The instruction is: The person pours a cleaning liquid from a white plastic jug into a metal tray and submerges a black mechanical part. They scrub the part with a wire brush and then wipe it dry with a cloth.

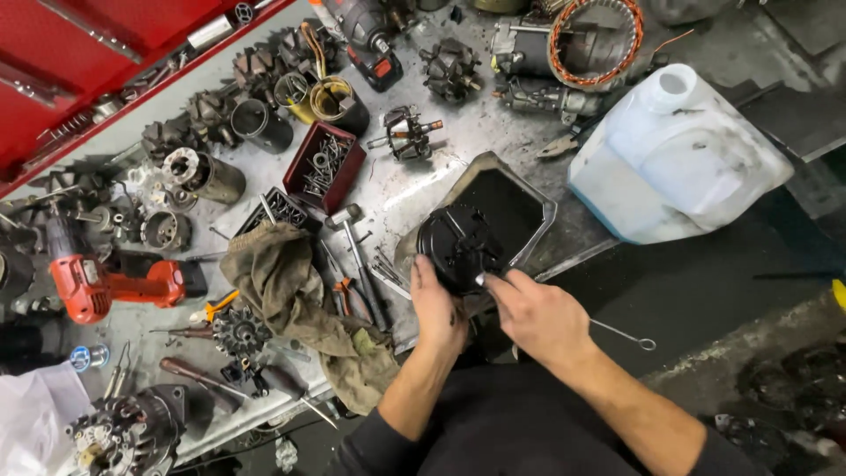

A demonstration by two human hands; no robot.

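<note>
Left of the left hand (438, 313) the way is jammed: a crumpled rag (300, 300), a hammer (357, 256) and loose pliers (348, 295) lie just beside it, with a red tray of screws (323, 165) and a row of metal cylinders (238, 150) crowding the bench (493, 123) behind. Straight ahead, the black round part (458, 247) sits over a dark metal tray (515, 207), and the big white plastic jug (679, 154) walls off the far right. Open room shows to the right of the right hand (538, 317), on the dark surface where only a thin wire hook (627, 335) lies.
</note>
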